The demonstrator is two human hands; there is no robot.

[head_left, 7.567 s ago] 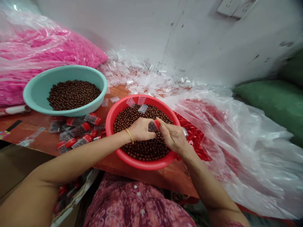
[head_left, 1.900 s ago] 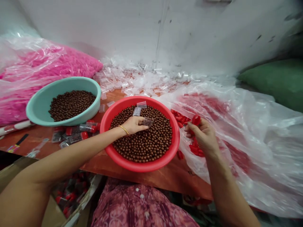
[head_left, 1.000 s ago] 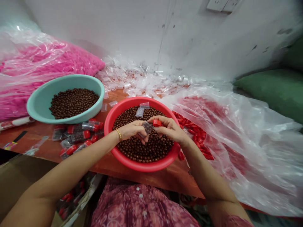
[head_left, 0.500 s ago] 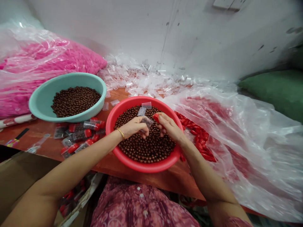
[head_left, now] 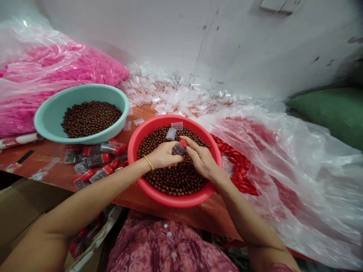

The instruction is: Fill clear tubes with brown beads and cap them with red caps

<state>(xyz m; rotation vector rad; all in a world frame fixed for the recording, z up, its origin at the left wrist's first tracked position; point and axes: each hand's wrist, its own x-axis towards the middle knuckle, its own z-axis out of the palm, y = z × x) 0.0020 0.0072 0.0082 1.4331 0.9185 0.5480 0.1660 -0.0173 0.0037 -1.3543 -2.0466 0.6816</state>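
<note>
Above a red basin [head_left: 132, 158] of brown balls [head_left: 176, 181], my left hand [head_left: 163, 155] is closed around a small clear plastic container [head_left: 178, 149] filled with dark balls. My right hand [head_left: 200, 156] grips a red cap [head_left: 183, 143], which sits at the container's mouth; whether it is fully seated I cannot tell. Two clear containers [head_left: 171, 133] lie on the balls near the basin's far side. Several filled, red-capped containers [head_left: 98, 160] are heaped on the table left of the basin.
A teal basin [head_left: 42, 122] with more brown balls stands at the left, before a bag of pink pieces [head_left: 70, 66]. Clear containers [head_left: 159, 90] are strewn along the wall. Red caps [head_left: 241, 173] spill from a plastic bag [head_left: 317, 189] at right. A cardboard box [head_left: 93, 241] sits below.
My hands have come together. The red cap in my right hand has moved left onto the mouth of the container, which my left hand still holds.
</note>
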